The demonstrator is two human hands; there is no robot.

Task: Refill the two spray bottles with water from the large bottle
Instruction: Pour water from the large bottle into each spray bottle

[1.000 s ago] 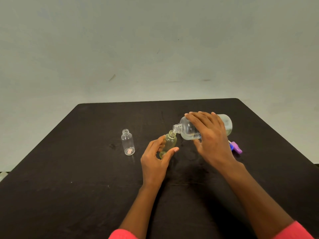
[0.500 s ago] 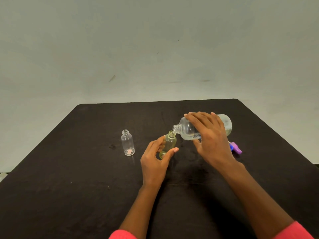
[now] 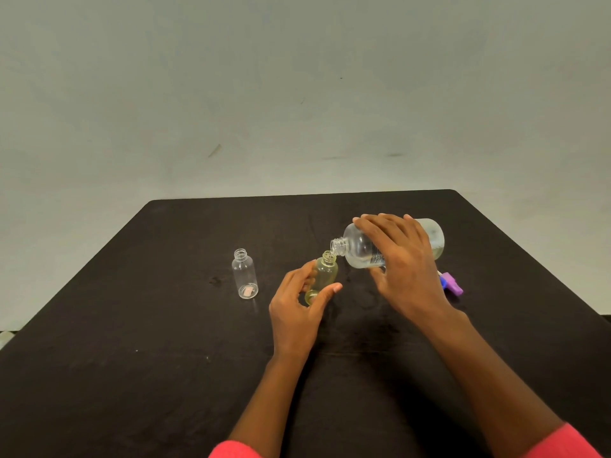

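1. Fingers (image 3: 383,226) of the right hand (image 3: 405,272) curl over the top of a large clear round-shouldered plastic bottle (image 3: 358,249), with the thumb underneath, so the hand grips it round the middle
2. That large bottle is held tipped almost flat above the table, its uncapped threaded neck pointing left and slightly down and its base to the right; a strip of printed label shows just under the hand
3. Its mouth sits directly over the open neck of a small yellow-tinted clear plastic spray bottle (image 3: 325,276); whether the two rims touch, or whether water is running, I cannot tell
4. The left hand (image 3: 297,312) holds this small bottle low on its body, thumb (image 3: 329,290) curled round the near side and fingers round the far side
5. The yellow-tinted bottle leans a little, neck toward the large bottle; its base is down at the table, partly hidden by the hand
6. A second small spray bottle of clear colourless plastic (image 3: 244,274) stands upright and uncapped, well apart to the left of the left hand, with a pale pinkish patch at its bottom
7. A purple and blue spray cap (image 3: 451,283) lies on the table just right of the right hand, partly hidden by it
8. Everything rests on a matt black table (image 3: 132,375); pink sleeves (image 3: 562,442) show at the lower edge, and a pale grey-green wall (image 3: 297,94) rises behind
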